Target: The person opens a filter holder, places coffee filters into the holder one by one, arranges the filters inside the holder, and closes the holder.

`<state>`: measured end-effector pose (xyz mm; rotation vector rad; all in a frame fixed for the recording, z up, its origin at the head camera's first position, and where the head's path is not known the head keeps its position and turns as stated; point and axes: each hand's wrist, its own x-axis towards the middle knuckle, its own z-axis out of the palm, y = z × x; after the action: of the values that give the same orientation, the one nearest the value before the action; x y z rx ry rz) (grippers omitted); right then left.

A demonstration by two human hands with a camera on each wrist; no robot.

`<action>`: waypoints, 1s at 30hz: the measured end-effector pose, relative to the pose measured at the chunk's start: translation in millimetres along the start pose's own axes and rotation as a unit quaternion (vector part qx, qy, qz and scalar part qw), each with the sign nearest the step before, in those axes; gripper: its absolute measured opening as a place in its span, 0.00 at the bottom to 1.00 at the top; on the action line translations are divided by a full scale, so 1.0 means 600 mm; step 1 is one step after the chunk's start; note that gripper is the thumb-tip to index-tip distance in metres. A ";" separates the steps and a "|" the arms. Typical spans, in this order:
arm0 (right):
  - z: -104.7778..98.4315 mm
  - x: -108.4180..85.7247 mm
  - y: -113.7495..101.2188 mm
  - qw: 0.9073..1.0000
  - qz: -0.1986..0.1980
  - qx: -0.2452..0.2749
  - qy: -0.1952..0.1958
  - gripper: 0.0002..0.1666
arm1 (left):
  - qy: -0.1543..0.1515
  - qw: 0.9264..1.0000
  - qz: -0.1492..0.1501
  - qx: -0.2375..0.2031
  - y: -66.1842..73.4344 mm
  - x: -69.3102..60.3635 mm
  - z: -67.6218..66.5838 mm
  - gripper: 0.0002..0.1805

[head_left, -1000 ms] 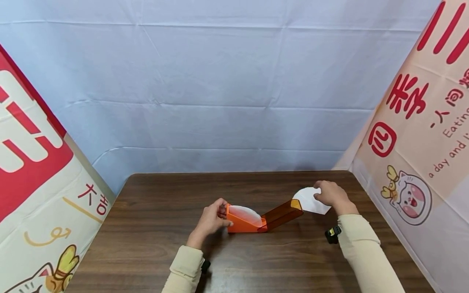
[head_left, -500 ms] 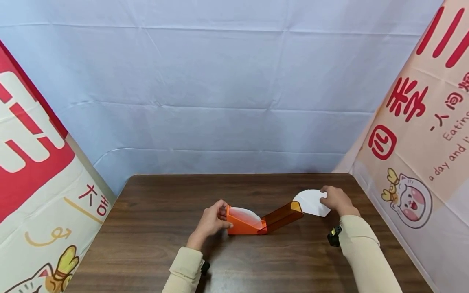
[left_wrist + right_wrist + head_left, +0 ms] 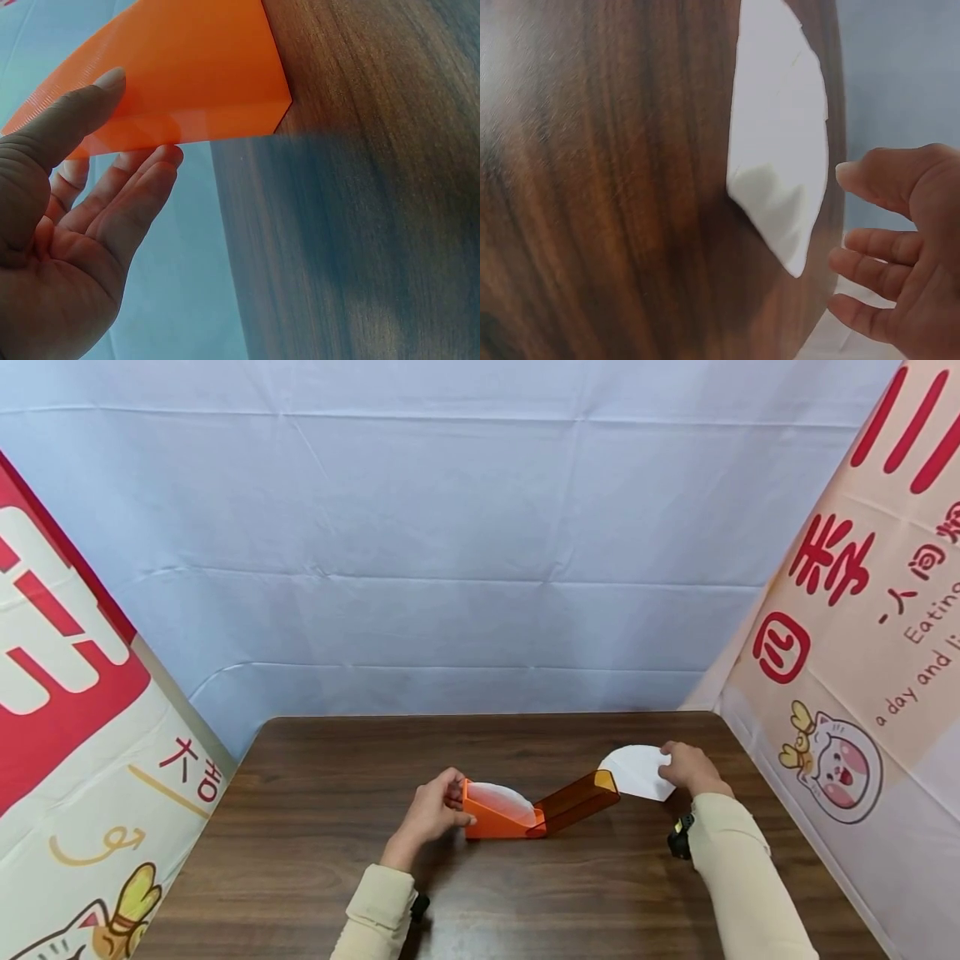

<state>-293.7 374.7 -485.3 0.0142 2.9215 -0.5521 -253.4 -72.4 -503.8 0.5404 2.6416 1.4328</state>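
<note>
An orange coffee filter holder [image 3: 498, 823] stands on the table, with white paper filters [image 3: 504, 797] showing in its sloping top. My left hand [image 3: 432, 806] grips its tall end; in the left wrist view the thumb lies on the orange side [image 3: 202, 67] and the fingers are at the adjoining edge. The holder's translucent brown lid [image 3: 576, 802] is swung out to the right. Beyond the lid, a loose stack of white paper filters [image 3: 636, 770] lies flat. My right hand [image 3: 693, 767] is beside its right edge; the right wrist view shows relaxed fingers apart from the paper [image 3: 776, 112].
The brown wooden table [image 3: 337, 860] ends at a pale blue cloth backdrop [image 3: 435, 527]. Printed cloths hang on the left [image 3: 82, 693] and on the right [image 3: 832, 652], close to the table's sides.
My right hand has drawn back a little to the right, off the loose paper filters, uncovering more of them. The left hand and the holder stay in place.
</note>
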 end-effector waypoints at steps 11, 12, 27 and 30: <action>0.034 -0.004 0.023 1.000 0.017 0.015 -0.018 0.25 | 0.003 1.000 0.009 0.003 -0.002 0.001 0.002 0.25; 0.036 -0.005 0.024 1.000 0.018 0.016 -0.017 0.25 | 0.002 1.000 0.011 0.003 -0.002 0.001 0.002 0.25; 0.050 -0.012 0.029 0.999 0.046 -0.010 0.006 0.30 | -0.001 1.000 -0.001 0.000 -0.006 0.004 0.003 0.25; 0.055 -0.014 0.032 0.999 0.037 -0.007 0.015 0.33 | 0.000 1.000 -0.001 0.001 -0.006 0.004 0.002 0.25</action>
<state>-279.5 380.7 -521.3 0.1304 2.9405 -0.5247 -256.4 -72.1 -507.2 0.5368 2.6432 1.4287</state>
